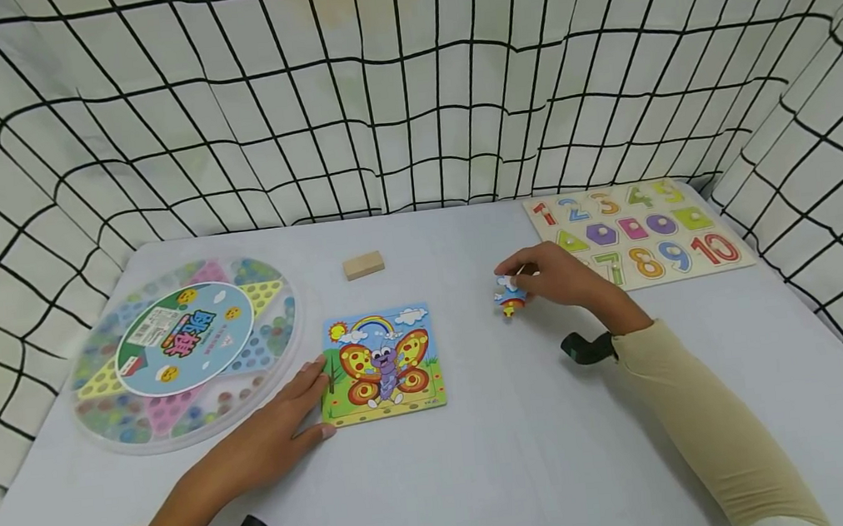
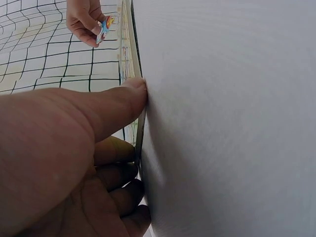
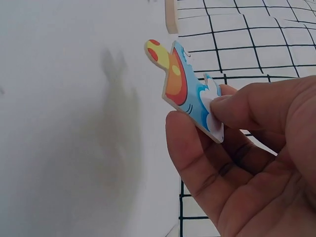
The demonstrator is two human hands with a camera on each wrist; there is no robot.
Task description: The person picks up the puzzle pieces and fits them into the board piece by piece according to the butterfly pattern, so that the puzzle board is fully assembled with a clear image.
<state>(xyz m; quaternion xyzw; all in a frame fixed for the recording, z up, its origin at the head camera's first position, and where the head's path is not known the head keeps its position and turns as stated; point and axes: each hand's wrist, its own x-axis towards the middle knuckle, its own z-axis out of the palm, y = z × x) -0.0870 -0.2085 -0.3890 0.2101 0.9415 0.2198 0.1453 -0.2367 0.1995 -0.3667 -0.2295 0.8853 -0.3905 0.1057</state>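
A jigsaw puzzle piece is pinched between the thumb and fingers of my right hand, held over the table to the right of the middle. The right wrist view shows the puzzle piece close up: blue with a white cloud, an orange-red patch and a yellow knob with red spots. My left hand rests at the left edge of a square butterfly puzzle, its thumb and fingertips touching that edge. In the left wrist view the left thumb lies against the board's side.
Left of the puzzle lies a round marble game board under a clear cover. A small wooden block sits behind the puzzle. At the back right is a number and shape board. Black-lined white netting encloses the white table's back and sides.
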